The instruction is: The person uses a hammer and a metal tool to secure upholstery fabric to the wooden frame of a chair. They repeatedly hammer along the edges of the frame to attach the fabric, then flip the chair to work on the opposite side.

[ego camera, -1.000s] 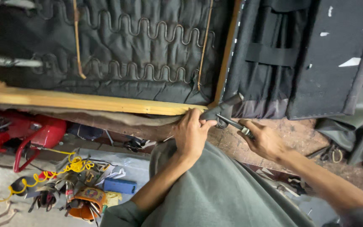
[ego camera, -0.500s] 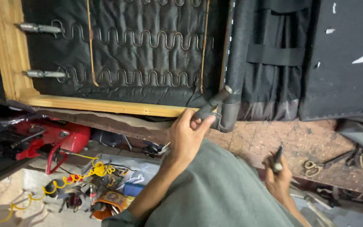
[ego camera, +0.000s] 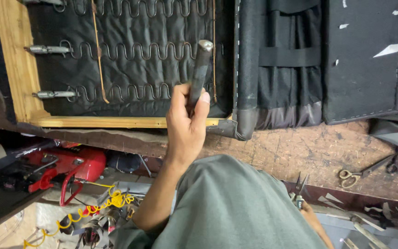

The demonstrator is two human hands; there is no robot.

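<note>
In the head view, the left hand [ego camera: 186,122] now holds a dark hammer-like tool [ego camera: 200,69] upright, fingers wrapped tight round its handle and its metal head raised over the zigzag springs [ego camera: 130,48]. A second ago that hand pressed the tool low against the wooden frame [ego camera: 116,121] at its near right corner; it has since lifted clear of the wood. The right hand [ego camera: 307,213], which met the left at that corner before, has dropped below the near edge of the workbench [ego camera: 309,152]. It is closed on small pointed pliers [ego camera: 299,186], tips up. This suggests the two-handed work at the corner has paused. Scissors [ego camera: 362,171] lie on the bench toward its right end, well apart from both hands.
</note>
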